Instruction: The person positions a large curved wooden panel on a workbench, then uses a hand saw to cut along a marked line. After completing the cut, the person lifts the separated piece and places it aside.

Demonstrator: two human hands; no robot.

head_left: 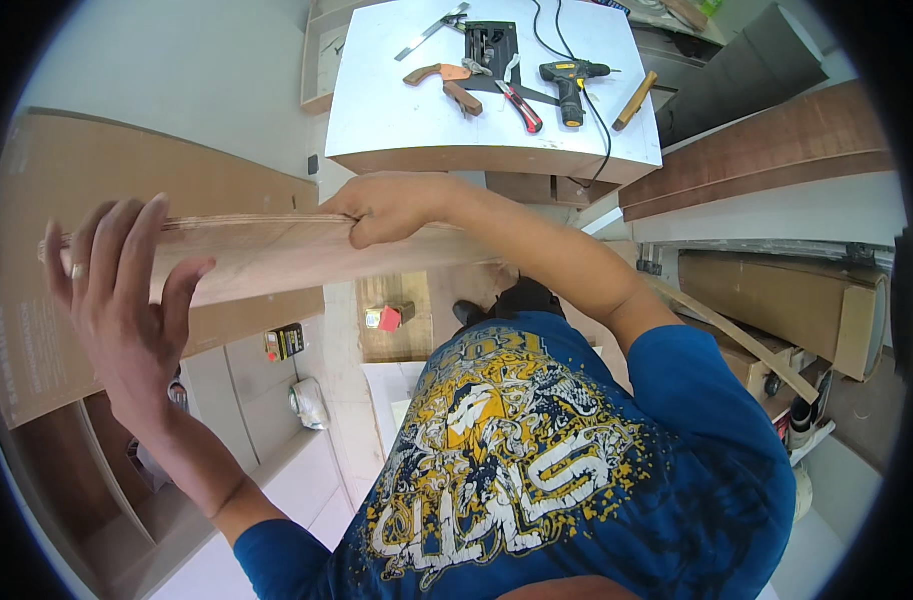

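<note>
While the right grip (401,210) was clenched on the upper edge of a long wooden board (266,262), thumb folded on its near side, the left grip (124,300) lay spread at the board's far left end. Its fingers were stretched up past the edge, and its thumb stood well apart from them; whether it pressed on the wood, I cannot tell. The board ran nearly level from the left of the frame to the centre, its layered edge uppermost.

Behind the board's left part, a large cardboard sheet (46,170) filled the left side. Below the board, left of centre, a small red-topped item (384,318) sat on a wooden piece, with a yellow and black pack (286,342) farther left.

At the top centre stood a white-topped counter (396,115). On it lay a wooden handle (436,73) and a red utility knife (521,108), with a black and yellow drill (569,85) to their right and a metal ruler (431,35) toward the upper left. A long cardboard box (776,300) rested at the right of the frame, beneath reddish-brown planks (766,145).
</note>
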